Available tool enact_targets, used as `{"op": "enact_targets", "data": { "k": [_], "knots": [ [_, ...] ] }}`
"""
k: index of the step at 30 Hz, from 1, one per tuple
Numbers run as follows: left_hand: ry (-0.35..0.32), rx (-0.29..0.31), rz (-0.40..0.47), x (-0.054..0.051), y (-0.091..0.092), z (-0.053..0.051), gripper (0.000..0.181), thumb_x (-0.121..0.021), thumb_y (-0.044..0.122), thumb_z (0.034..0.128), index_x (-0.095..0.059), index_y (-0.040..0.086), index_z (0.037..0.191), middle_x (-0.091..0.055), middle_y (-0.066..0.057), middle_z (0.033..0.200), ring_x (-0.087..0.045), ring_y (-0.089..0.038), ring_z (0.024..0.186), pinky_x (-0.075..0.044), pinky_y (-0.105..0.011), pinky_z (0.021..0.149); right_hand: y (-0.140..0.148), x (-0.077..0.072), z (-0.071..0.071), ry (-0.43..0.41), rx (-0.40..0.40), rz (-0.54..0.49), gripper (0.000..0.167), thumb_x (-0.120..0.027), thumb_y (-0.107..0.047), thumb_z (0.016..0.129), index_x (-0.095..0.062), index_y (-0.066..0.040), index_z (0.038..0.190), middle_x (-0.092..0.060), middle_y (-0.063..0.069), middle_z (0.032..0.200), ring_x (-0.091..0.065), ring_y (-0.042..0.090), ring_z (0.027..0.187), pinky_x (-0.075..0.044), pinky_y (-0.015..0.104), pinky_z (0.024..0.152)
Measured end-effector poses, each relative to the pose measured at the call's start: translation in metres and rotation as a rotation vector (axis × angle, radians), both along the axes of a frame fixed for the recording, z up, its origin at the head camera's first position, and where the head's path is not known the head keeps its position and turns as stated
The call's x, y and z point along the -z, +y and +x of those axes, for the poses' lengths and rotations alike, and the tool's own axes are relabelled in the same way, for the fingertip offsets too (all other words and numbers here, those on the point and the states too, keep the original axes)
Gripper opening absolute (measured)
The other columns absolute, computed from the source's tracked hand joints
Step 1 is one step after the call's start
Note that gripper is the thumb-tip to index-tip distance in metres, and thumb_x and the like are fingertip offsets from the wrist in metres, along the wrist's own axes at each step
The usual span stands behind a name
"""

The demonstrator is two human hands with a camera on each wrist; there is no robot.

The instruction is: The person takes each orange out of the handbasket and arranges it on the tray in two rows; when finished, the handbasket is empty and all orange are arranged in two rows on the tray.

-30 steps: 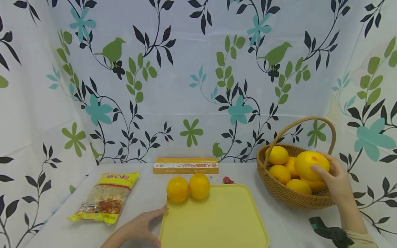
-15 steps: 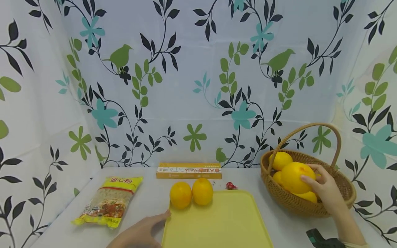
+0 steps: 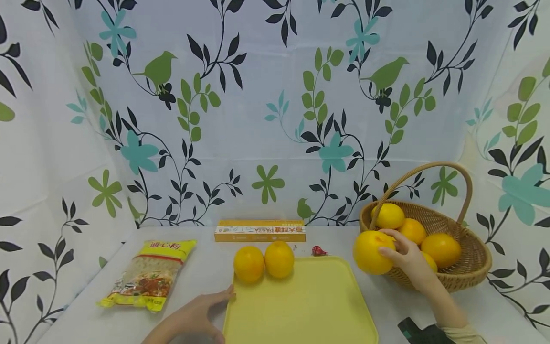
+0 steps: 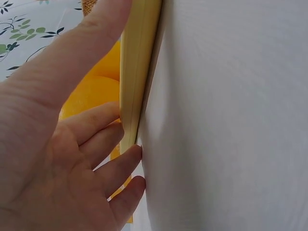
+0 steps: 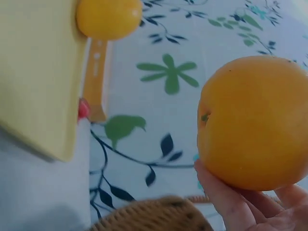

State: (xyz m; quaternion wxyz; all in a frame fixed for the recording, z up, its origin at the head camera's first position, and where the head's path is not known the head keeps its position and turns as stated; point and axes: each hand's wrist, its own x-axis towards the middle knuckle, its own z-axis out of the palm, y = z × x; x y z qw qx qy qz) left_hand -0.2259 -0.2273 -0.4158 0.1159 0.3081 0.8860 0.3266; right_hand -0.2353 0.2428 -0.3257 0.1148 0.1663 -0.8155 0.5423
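Observation:
My right hand (image 3: 410,260) grips a large round orange (image 3: 374,253) just left of the wicker basket (image 3: 481,258), in front of its left rim. The right wrist view shows the fingers under this orange (image 5: 255,122), its stem end facing left. Several more yellow-orange fruits (image 3: 441,250) lie in the basket. Two oranges (image 3: 279,259) sit side by side at the far left corner of the yellow tray (image 3: 301,306). At the tray's left edge, my left hand (image 3: 195,315) touches the rim with extended fingers; the left wrist view shows fingertips against the tray's side (image 4: 137,62).
A bag of dry food (image 3: 148,274) lies left of the tray. Behind the tray are a pasta box (image 3: 259,231) and a small red object (image 3: 318,251). The basket's tall handle (image 3: 466,184) arches upward. A patterned curtain (image 3: 258,119) hangs behind the white table.
My right hand has lifted the orange out over the basket's left rim and carried it left toward the tray. The left hand keeps its place at the tray edge.

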Motion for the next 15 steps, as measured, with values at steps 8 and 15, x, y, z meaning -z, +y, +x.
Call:
{"op": "enact_targets", "data": {
  "k": [8, 15],
  "knots": [
    [0.003, 0.031, -0.008, 0.0, -0.001, -0.002, 0.084, -0.078, 0.037, 0.0603, -0.045, 0.003, 0.13, -0.033, -0.019, 0.137, -0.032, -0.036, 0.123, -0.027, -0.049, 0.098, -0.024, 0.009, -0.008, -0.029, -0.018, -0.029, 0.038, -0.06, -0.014, 0.085, -0.044, -0.001, 0.117, -0.06, 0.017, 0.091, -0.056, 0.022, 0.071, -0.049, 0.026, 0.064],
    [-0.111, -0.056, -0.002, -0.002, 0.003, 0.0, 0.082, -0.079, 0.036, 0.0585, -0.048, 0.006, 0.128, -0.034, -0.017, 0.137, -0.029, -0.04, 0.123, -0.022, -0.057, 0.097, -0.047, 0.009, -0.024, -0.029, -0.027, -0.06, 0.035, -0.062, -0.019, 0.085, -0.046, -0.006, 0.113, -0.061, 0.013, 0.088, -0.057, 0.023, 0.072, -0.05, 0.03, 0.066]
  ]
}}
